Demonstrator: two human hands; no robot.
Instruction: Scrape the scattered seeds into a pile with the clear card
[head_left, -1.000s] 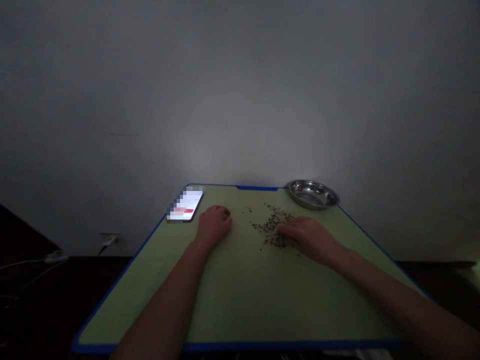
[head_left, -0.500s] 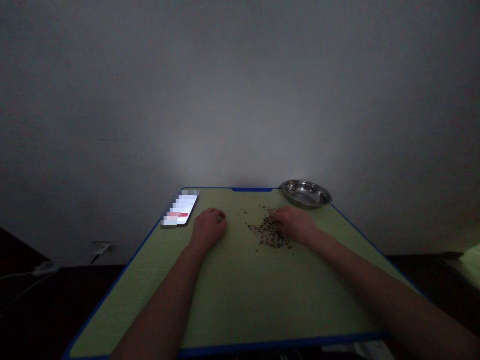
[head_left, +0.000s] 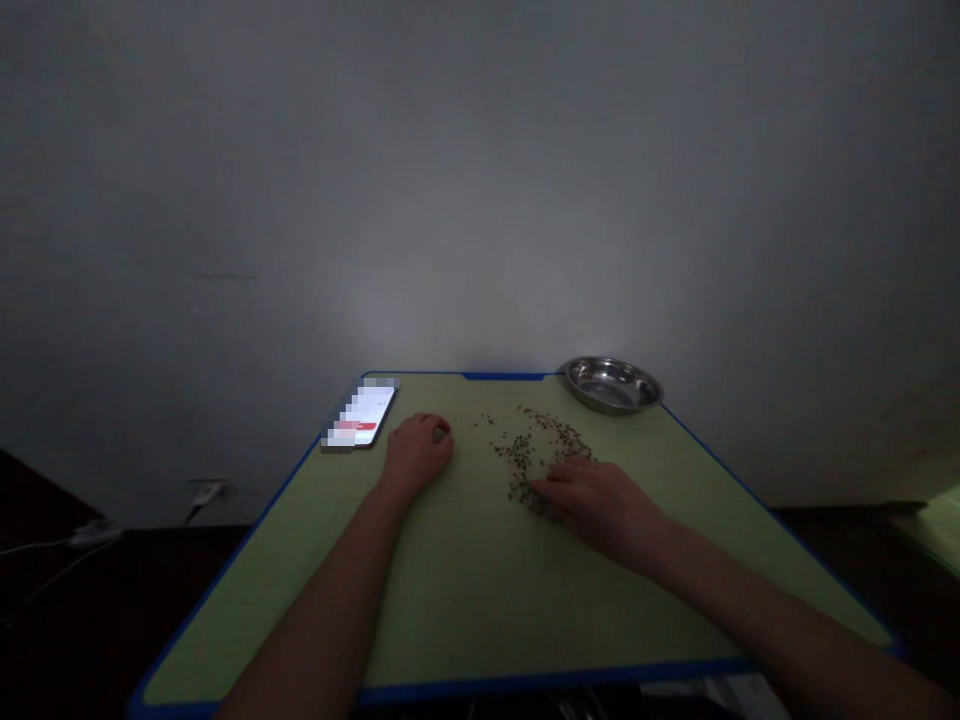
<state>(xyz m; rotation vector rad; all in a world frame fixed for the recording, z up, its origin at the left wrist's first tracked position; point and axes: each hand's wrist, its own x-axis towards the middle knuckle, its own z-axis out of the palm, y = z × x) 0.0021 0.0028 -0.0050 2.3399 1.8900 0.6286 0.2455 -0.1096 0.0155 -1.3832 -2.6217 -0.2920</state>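
Small dark beans or seeds (head_left: 517, 455) lie scattered in a loose patch on the green tabletop (head_left: 465, 580). My right hand (head_left: 600, 500) rests palm down at the near right side of the patch, its fingers stretched out and touching the grains; whatever is under the palm is hidden. Left of the patch, apart from it, my left hand (head_left: 420, 450) lies on the table with curled fingers and the thumb drawn in. Whether it holds anything cannot be made out.
A shallow steel bowl (head_left: 613, 385) stands at the table's far right corner. Near the left edge lies a phone (head_left: 367, 415) with a lit screen. Behind the table rises a grey wall (head_left: 480, 200). A plug with a cable (head_left: 204, 495) shows at the lower left.
My right hand has moved toward me over the patch, dragging grains with it; a bare gap and a curved band of grains now show. My left hand stays put.
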